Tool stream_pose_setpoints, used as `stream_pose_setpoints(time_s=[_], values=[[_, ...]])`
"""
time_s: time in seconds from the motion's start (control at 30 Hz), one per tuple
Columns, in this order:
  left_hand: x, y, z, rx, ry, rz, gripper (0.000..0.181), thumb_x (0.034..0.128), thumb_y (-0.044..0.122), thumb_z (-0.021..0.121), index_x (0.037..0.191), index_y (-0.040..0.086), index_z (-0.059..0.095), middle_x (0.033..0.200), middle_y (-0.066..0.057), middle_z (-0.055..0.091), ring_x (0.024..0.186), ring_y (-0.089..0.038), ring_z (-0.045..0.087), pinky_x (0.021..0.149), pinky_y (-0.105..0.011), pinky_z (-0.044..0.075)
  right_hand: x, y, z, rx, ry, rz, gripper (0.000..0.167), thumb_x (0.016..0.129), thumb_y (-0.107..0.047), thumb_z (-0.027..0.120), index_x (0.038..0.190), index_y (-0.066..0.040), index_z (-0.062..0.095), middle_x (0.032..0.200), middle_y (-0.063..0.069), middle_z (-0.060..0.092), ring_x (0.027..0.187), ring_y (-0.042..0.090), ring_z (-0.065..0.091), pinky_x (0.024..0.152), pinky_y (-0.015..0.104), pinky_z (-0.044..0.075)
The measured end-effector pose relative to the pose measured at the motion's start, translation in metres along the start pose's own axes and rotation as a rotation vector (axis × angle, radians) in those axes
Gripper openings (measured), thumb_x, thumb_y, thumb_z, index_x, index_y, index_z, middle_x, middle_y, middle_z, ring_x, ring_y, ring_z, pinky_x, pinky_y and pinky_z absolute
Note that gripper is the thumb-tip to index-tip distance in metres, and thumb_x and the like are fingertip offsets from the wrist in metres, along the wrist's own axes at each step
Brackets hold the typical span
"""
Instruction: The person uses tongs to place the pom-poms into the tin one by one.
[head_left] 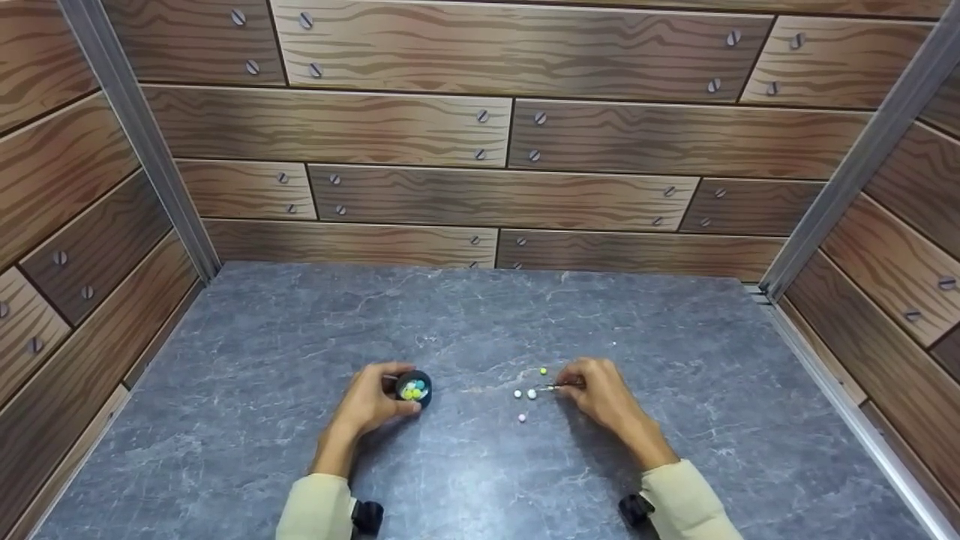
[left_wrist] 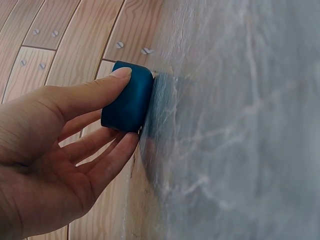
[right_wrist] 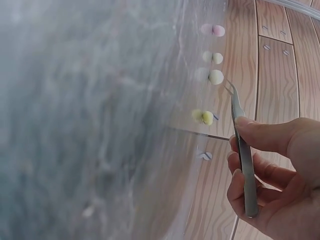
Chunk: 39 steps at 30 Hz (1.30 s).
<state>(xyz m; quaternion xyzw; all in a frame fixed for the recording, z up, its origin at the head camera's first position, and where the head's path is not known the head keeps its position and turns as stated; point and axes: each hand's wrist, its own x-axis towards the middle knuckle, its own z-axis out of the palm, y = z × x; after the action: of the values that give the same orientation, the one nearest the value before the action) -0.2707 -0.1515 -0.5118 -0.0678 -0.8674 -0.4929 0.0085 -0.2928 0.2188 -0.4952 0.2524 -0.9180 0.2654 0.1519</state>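
As the tweezers [right_wrist: 245, 157] run crosswise, they point left.

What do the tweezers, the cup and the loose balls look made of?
Tweezers: metal, probably steel; satin grey with a soft sheen.
Cup: plastic or coated metal, I can't tell which; smooth teal wall, faint highlight.
Loose balls: perhaps foam or fibre; they look matt, without sharp glints.

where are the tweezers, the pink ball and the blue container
Tweezers [right_wrist: 245, 160]: right wrist view, middle of the metal body
Pink ball [head_left: 522, 418]: head view, middle of its visible surface
Blue container [left_wrist: 133, 102]: left wrist view, outer side wall
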Motion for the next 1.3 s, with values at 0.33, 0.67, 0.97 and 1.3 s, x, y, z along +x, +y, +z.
stream_pose_setpoints(time_s=[0.33,0.67,0.97,1.3], values=[[0.000,0.000,-0.001,-0.006,-0.011,0.021,0.056,0.0741,0.001,0.090,0.127,-0.001,0.070,0.121,-0.022,0.074,0.106,-0.035,0.074,0.095,-0.049,0.057,0.001,-0.001,-0.003,-0.010,-0.006,0.003,0.012,0.075,0.005,0.083,0.080,-0.005,0.080,0.074,0.005,0.074,0.067,0.011,0.063,0.062,0.026,0.052],[0.001,0.000,0.000,-0.008,-0.010,0.019,0.057,0.0739,0.000,0.090,0.127,-0.001,0.070,0.123,-0.022,0.073,0.108,-0.035,0.073,0.096,-0.049,0.058,0.006,-0.006,-0.007,0.004,0.005,0.015,0.012,0.076,0.007,0.082,0.083,-0.004,0.081,0.079,0.008,0.076,0.071,0.018,0.069,0.064,0.029,0.057],[0.000,-0.001,0.000,-0.001,-0.009,0.007,0.058,0.0737,0.001,0.091,0.128,0.000,0.070,0.123,-0.021,0.074,0.107,-0.034,0.073,0.096,-0.049,0.057,0.009,-0.012,-0.007,0.019,0.012,0.018,0.013,0.077,0.007,0.081,0.084,-0.003,0.081,0.082,0.008,0.078,0.074,0.020,0.072,0.068,0.030,0.060],[0.000,-0.001,0.001,0.002,-0.002,0.016,0.058,0.0730,0.001,0.091,0.127,0.000,0.071,0.121,-0.021,0.074,0.107,-0.034,0.073,0.096,-0.050,0.057,0.016,-0.018,-0.003,0.028,0.029,-0.008,0.013,0.076,0.007,0.082,0.082,-0.003,0.081,0.079,0.007,0.076,0.071,0.018,0.070,0.066,0.032,0.059]])
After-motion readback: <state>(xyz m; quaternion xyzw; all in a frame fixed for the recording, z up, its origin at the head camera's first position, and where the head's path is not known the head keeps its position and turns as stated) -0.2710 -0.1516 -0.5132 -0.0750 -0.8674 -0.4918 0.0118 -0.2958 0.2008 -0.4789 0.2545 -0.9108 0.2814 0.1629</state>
